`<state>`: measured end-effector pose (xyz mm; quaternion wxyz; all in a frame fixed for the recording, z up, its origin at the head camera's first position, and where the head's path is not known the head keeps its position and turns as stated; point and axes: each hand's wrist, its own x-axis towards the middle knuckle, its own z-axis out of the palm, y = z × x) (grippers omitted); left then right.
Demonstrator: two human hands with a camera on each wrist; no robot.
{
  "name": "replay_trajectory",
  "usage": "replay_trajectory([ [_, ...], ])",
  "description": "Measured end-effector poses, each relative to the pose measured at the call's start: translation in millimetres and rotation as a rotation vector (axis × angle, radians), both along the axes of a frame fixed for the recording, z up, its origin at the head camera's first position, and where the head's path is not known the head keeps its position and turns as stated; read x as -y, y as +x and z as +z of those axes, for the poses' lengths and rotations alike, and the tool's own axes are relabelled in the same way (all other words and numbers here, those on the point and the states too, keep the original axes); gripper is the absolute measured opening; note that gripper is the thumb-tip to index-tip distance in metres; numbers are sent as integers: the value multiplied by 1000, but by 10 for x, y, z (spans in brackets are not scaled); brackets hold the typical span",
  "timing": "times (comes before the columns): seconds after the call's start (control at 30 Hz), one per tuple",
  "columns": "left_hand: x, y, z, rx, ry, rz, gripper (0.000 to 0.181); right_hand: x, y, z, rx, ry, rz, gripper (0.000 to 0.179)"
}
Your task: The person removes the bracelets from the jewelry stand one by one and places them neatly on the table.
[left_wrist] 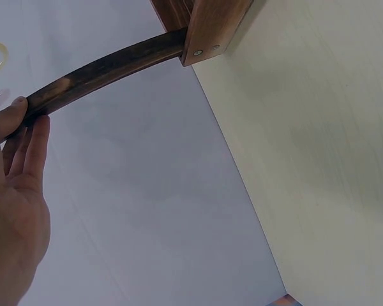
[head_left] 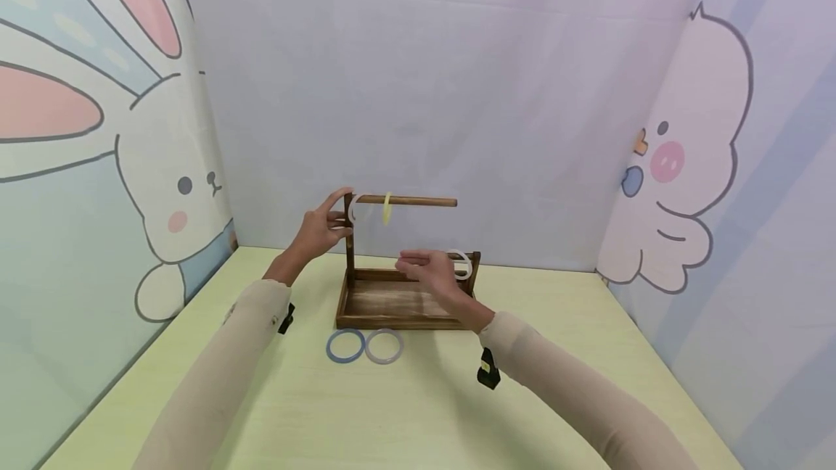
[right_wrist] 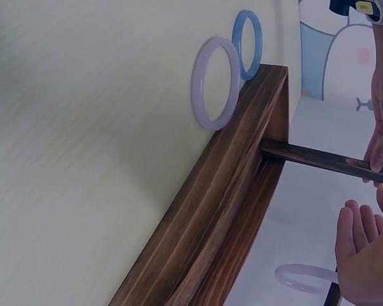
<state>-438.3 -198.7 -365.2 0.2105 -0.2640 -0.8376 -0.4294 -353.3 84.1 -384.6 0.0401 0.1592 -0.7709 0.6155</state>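
Observation:
A dark wooden bangle rack has a tray base [head_left: 405, 323], an upright post [left_wrist: 108, 70] at the left and a long top rod [head_left: 424, 201]. My left hand [head_left: 316, 232] grips that post near its top, thumb on one side and fingers on the other. On the rod hang a yellow bangle [head_left: 387, 217] and, close to the post, a whitish bangle [head_left: 351, 213]. My right hand [head_left: 434, 275], fingers straight and together, hovers over the tray holding nothing visible. Behind it a pale bangle [head_left: 469, 267] hangs at the rack's lower right bar, partly covered by the hand.
A blue bangle [head_left: 329, 349] and a lavender bangle [head_left: 401, 354] lie side by side on the table [head_left: 366, 419], right at the tray's front edge. A pale cloth wall [head_left: 418, 93] stands behind the rack, with cartoon-printed cloths at both sides.

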Motion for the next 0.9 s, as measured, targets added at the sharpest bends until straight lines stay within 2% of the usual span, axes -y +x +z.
replay_trajectory([
  [0.3, -1, 1, -25, -11, -3, 1, 92, 27, -135, 67, -66, 14, -88, 30],
  [0.53, -20, 6, -36, -17, 0, -11, 92, 23, -205, 84, -88, 9, -99, 30],
  [0.9, -33, -13, -20, 31, -1, 12, 92, 94, -349, 196, -110, 42, -129, 32],
])
